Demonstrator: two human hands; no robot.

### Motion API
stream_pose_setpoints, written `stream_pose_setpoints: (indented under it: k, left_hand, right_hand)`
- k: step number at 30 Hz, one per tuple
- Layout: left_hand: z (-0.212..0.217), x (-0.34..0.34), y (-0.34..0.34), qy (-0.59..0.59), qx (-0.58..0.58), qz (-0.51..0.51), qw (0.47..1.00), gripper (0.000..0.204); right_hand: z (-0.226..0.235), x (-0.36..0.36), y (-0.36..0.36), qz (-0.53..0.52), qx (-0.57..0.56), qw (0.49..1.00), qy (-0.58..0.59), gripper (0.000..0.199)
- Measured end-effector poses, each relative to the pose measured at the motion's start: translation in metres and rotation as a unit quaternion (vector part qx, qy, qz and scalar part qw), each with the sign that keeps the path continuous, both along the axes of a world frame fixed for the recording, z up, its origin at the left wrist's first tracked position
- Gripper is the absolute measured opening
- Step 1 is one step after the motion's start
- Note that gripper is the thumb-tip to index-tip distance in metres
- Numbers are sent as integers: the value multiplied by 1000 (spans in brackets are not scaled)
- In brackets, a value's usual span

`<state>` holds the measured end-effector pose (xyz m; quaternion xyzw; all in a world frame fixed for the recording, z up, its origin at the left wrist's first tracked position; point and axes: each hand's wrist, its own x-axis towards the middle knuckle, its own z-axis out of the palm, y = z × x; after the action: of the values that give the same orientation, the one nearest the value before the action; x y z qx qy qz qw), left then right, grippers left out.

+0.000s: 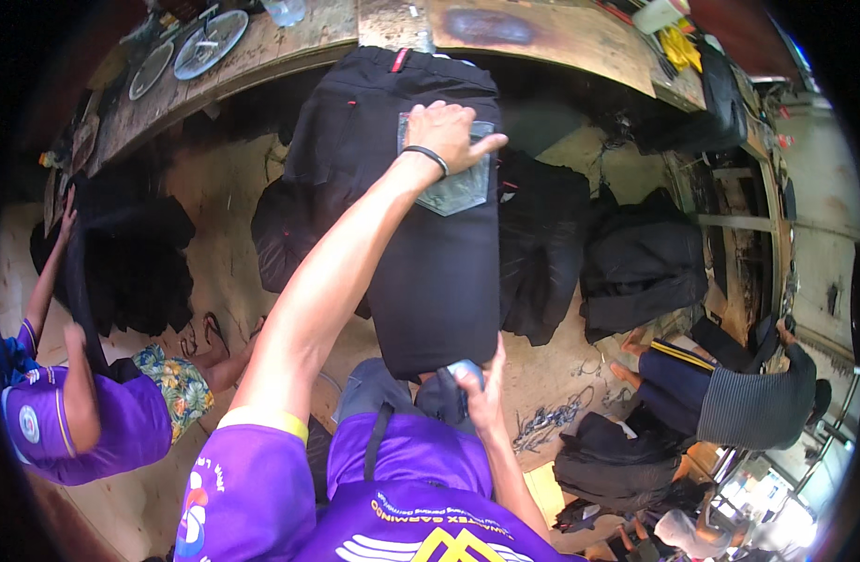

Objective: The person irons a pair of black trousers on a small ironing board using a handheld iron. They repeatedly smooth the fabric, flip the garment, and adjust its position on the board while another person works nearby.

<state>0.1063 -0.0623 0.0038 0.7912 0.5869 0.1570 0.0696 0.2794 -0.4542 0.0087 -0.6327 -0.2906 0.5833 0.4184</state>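
Black trousers [435, 290] lie stretched out in front of me, waistband at the far table's edge and the lower part reaching toward my body. On their upper right part is a greyish, shiny, pocket-shaped plate [456, 199] with a pointed lower end. My left hand [444, 131] rests on this plate, fingers laid forward and thumb spread to the right; it holds nothing. Near the trousers' close end, my right hand [487, 389] is closed around a small blue-grey rounded object [466, 374], whose kind I cannot make out.
A wooden table [561, 47] runs along the far side, with a round metal rack [210, 45] at its left. Piles of black garments [644, 258] lie beyond the trousers. One person [93, 412] sits at left, another [758, 398] at right. Thread scraps [552, 417] litter the floor.
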Motion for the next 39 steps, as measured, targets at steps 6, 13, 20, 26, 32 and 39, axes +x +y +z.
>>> stream_pose_setpoints:
  k: [6,13,20,26,32,39]
  left_hand:
    - [7,17,-38,-7,-36,60,998,80]
    - [1,2,-270,-112,-42,25,992,52]
    - [-28,-140,-321,-140,43,202,968,19]
    - [-23,-12,-326,-413,-173,355,820,83]
    - [-57,-62,-197,-433,-117,375,811,76]
    - [-67,-129,-13,-340,-91,418,837,84]
  right_hand:
    - [-22,58,-54,131,29,991,-22,46]
    - [9,128,-142,185,-252,889,-335,66]
    - [63,95,-33,176,-29,942,-285,102]
    - [30,53,105,291,46,928,-228,115]
    - [4,0,240,246,103,951,-160,96]
    - [-6,-73,422,100,214,946,-220,80]
